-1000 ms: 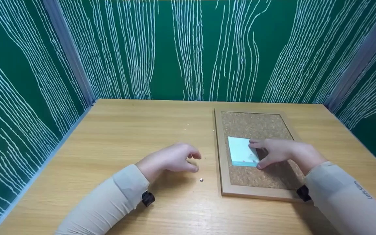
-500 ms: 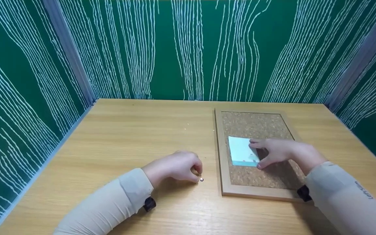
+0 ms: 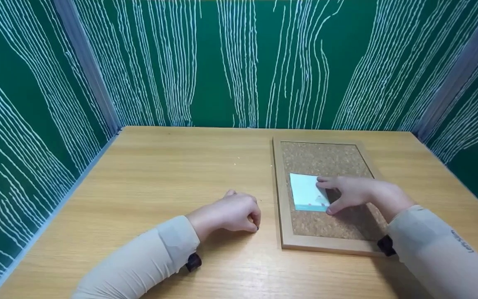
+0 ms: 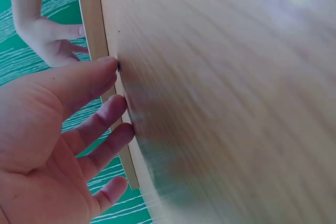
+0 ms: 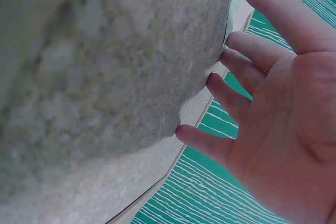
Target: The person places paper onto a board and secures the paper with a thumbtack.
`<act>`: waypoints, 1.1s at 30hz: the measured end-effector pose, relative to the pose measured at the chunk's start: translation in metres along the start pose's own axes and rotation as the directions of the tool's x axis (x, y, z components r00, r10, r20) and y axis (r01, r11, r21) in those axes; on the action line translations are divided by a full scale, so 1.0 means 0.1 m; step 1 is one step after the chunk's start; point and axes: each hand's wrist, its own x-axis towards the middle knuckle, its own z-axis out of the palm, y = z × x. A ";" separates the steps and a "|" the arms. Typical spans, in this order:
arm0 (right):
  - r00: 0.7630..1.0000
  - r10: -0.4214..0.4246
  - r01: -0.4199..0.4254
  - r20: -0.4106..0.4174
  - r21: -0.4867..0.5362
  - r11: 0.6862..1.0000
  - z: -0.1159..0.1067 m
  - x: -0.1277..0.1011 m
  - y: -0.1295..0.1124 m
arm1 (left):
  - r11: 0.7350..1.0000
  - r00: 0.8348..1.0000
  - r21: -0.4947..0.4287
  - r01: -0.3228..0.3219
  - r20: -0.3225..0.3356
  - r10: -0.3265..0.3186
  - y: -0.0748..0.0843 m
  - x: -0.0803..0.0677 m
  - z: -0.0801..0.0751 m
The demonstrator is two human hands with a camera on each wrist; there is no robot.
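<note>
My left hand (image 3: 254, 222) rests on the wooden table (image 3: 160, 174) just left of a framed cork board (image 3: 326, 160). Its fingers bend down over the spot where a small metal pin lies. In the left wrist view the left hand (image 4: 118, 85) has its thumb tip touching the tiny dark pin (image 4: 118, 68), and the other fingertips (image 4: 119, 103) touch the table a little apart from it. My right hand (image 3: 324, 195) lies spread on the board, its fingers and thumb pressing down a pale blue card (image 3: 305, 192). The right wrist view shows the spread fingers (image 5: 231, 40) on the cork (image 5: 105, 77).
Green walls (image 3: 239, 62) with white wavy lines close in the table on three sides. Two tiny specks (image 3: 235, 164) lie on the wood beyond my left hand. Bare wood stretches to the left and back.
My left hand has moved nearer and to the right, down onto the pin, which now is covered in the head view. The right hand and the card have stayed still.
</note>
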 end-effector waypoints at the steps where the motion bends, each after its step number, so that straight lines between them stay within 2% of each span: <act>1: 1.000 0.002 -0.002 -0.001 0.000 1.000 0.00 0.00 0.00 | 1.000 1.000 0.001 -0.002 -0.001 0.002 0.00 0.00 0.00; 7: 1.000 0.005 -0.005 -0.002 -0.010 1.000 0.01 0.01 0.01 | 0.998 0.999 -0.061 -0.015 -0.029 0.014 -0.02 0.00 0.00; 15: 1.000 0.009 -0.009 -0.004 -0.014 1.000 0.00 0.00 0.01 | 0.978 0.989 -0.204 -0.044 -0.150 0.013 -0.07 0.00 -0.11; 18: 1.000 -0.017 0.017 0.001 -0.007 1.000 -0.01 0.00 0.01 | 0.970 0.984 -0.241 -0.031 -0.179 -0.013 -0.09 -0.01 -0.15; 26: 0.999 -0.049 0.049 0.006 -0.004 0.999 -0.02 -0.01 0.01 | 0.947 0.977 -0.320 0.009 -0.199 -0.076 -0.16 -0.05 -0.20; 33: 0.999 -0.036 0.036 0.004 -0.008 0.999 -0.01 -0.01 0.00 | 0.946 0.974 -0.324 0.020 -0.206 -0.091 -0.25 -0.06 -0.23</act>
